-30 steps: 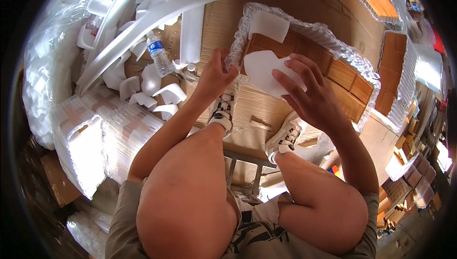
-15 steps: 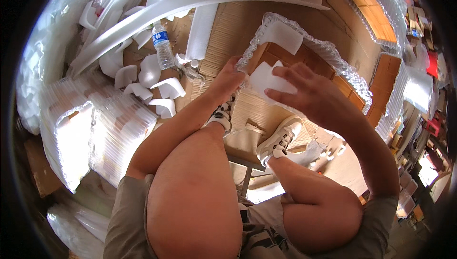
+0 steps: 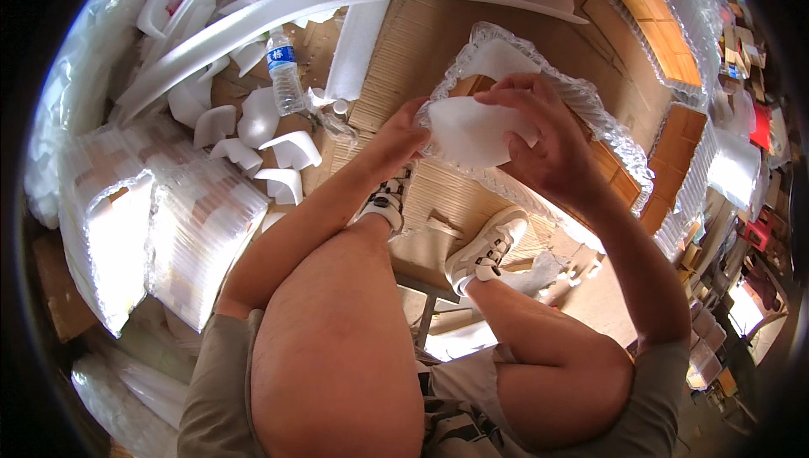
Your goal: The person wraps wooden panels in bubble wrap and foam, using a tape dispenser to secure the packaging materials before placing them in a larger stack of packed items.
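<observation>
both hands [image 3: 472, 133] lower, foam piece [image 3: 472, 131] tilted

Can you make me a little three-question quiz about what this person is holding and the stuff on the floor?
1. True or false: both hands touch the white foam piece.
2. What stands left of the left hand? A) a clear water bottle B) a red bucket C) a broom
3. Fill in: the wooden panel behind the right hand is edged in bubble ____.

Key: 1 true. 2 A. 3 wrap.
</observation>
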### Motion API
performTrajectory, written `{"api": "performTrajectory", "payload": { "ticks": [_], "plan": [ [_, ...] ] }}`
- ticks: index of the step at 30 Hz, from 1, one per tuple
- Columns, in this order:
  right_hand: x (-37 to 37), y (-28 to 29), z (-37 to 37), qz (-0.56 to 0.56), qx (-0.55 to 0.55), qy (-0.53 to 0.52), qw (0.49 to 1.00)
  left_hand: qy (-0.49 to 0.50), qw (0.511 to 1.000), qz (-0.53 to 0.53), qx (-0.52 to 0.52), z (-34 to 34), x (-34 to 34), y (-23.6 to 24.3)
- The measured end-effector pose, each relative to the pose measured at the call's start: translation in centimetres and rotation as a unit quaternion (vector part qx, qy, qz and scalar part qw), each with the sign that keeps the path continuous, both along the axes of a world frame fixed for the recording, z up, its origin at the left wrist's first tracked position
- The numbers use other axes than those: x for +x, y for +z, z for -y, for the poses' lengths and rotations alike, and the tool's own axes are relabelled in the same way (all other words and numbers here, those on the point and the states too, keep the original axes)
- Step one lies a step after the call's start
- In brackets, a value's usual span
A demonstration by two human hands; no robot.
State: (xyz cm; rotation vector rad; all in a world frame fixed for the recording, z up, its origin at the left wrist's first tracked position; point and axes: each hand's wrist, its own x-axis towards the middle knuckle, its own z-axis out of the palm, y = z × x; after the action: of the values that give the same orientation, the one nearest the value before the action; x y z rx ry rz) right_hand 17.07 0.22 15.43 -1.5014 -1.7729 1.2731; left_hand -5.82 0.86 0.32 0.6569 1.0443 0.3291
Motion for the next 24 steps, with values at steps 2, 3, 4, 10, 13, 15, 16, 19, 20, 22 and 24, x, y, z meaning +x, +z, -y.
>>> {"api": "performTrajectory", "payload": {
  "ticks": [2, 3, 4, 10, 13, 15, 16, 19, 20, 22, 24],
  "plan": [
    [-0.5, -1.2, 1.8, -0.017, 0.005, -0.032, 0.999, 0.007, 0.998, 0.047, -0.037, 0.0, -0.1, -0.4],
    [-0.9, -1.9, 2.5, -0.012, -0.012, -0.061, 0.998, 0.016, 0.995, 0.087, -0.043, 0.0, -0.3, -0.5],
    [-1.0, -2.3, 2.9, -0.005, -0.015, -0.074, 0.997, 0.019, 0.994, 0.084, -0.063, 0.0, -0.4, -0.7],
    [1.6, -1.0, 3.0, 0.05, 0.055, -0.006, 0.997, 0.001, 0.999, 0.051, -0.019, 0.0, -1.2, -1.2],
    [3.3, 0.3, 2.6, 0.12, 0.089, 0.07, 0.986, -0.039, 0.991, -0.075, 0.1, 0.3, -0.7, -0.6],
    [3.8, 0.3, 2.9, 0.09, 0.08, 0.059, 0.991, -0.093, 0.929, -0.203, 0.296, 0.2, -0.1, 0.4],
    [3.8, 0.2, 3.2, 0.079, 0.069, 0.046, 0.993, -0.08, 0.886, -0.223, 0.398, 0.2, 0.2, 1.1],
    [3.3, -1.1, 4.9, -0.152, -0.046, -0.195, 0.968, -0.072, 0.759, -0.256, 0.594, -0.2, 0.8, 3.7],
    [3.1, -1.3, 5.6, -0.156, -0.053, -0.205, 0.965, -0.095, 0.738, -0.252, 0.619, -0.7, 0.7, 4.7],
    [2.8, -1.5, 7.0, -0.162, -0.082, -0.25, 0.951, -0.137, 0.813, -0.196, 0.531, -1.7, 0.6, 6.7],
    [2.6, -1.0, 7.7, -0.09, 0.0, -0.168, 0.982, -0.164, 0.94, -0.064, 0.294, -2.7, 0.4, 8.7]
  ]
}}
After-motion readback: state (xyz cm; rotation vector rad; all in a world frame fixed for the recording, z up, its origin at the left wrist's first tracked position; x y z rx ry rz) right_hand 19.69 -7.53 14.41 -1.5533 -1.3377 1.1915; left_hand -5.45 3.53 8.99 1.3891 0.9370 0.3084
